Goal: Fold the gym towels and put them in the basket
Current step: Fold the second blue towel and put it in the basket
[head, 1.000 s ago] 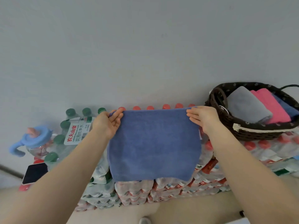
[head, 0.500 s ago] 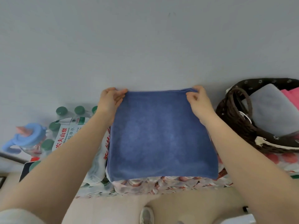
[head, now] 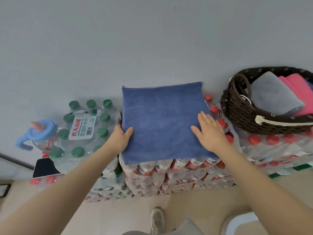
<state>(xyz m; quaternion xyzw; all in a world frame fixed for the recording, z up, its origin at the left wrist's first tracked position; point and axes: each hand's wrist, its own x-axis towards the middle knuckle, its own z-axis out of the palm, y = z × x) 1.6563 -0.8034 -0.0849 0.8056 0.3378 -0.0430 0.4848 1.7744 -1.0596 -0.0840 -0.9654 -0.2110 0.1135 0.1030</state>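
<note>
A folded blue towel (head: 160, 121) lies flat on top of the red-capped bottle packs (head: 169, 175) against the wall. My left hand (head: 121, 138) holds its left edge, thumb on top and fingers under the cloth. My right hand (head: 209, 131) rests flat and spread on the towel's right side. The dark woven basket (head: 240, 112) stands to the right on more bottle packs. It holds a folded grey towel (head: 274, 95), a folded pink towel (head: 299, 92) and a sliver of a blue one at the frame's edge.
A pack of green-capped water bottles (head: 84, 131) stands left of the towel. A blue-lidded handled cup (head: 39, 133) and a dark phone (head: 44, 167) are further left. The grey wall is right behind. My shoe (head: 157, 219) shows on the floor below.
The towel was held up by its top corners; it now lies flat on the bottle packs. Both hands slid down from the far corners to the towel's sides, the right one opening flat.
</note>
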